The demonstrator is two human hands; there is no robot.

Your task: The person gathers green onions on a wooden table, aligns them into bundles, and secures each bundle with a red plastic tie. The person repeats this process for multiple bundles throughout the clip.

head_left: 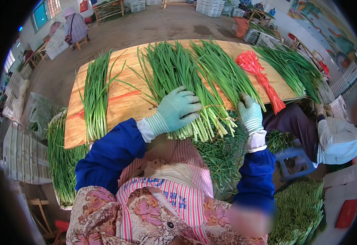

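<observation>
My left hand (175,108), in a pale green ribbed glove, lies palm down across a wide pile of garlic chives (169,67). Its fingers are slightly apart on the stems, whose pale cut ends hang over the near board edge. A thin brownish strand crosses those stems on the right. Gloved too, my right hand (250,113) has its fingers curled onto the lower stems of a second chive bunch (224,70); its fingertips are partly hidden. To its right lies a tied hank of red plastic strips (259,78). A separate chive bunch (97,98) is at the board's left.
The wooden board (126,108) carries more chives (284,72) at its right end. Loose greens (221,162) lie below it. A seated person (339,134) is close on the right, beside a blue stool (295,162). Plastic crates (25,156) stand left.
</observation>
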